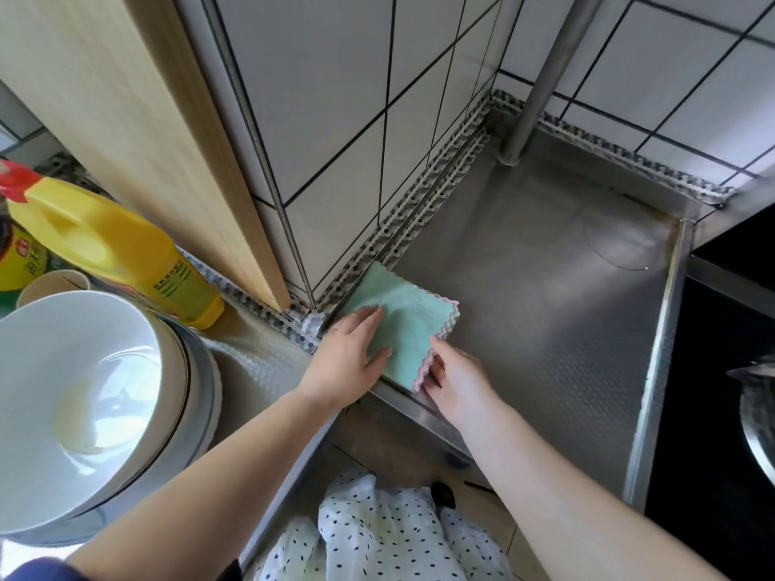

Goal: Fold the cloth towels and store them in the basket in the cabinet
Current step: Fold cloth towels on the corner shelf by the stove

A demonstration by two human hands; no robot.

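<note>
Towel: a mint-green cloth towel with a pink scalloped edge lies already folded to a small square at the near left corner of the steel surface; its nearest corner reaches the surface's front lip
Left grip: the left hand lies flat on the towel's left half, fingers straight and pressing it down
Right grip: the right hand touches the pink near-right edge; its fingers appear to slip under that edge, but whether they pinch it I cannot tell
Key relation: the towel lies just ahead of both hands, its diagonal running away from the person toward the tiled wall; the left hand is on top, the right at the free edge, so a lift or another fold would likely start from the right
Around: a yellow detergent bottle and stacked white bowls stand to the left; no basket or cabinet interior is in view
</note>
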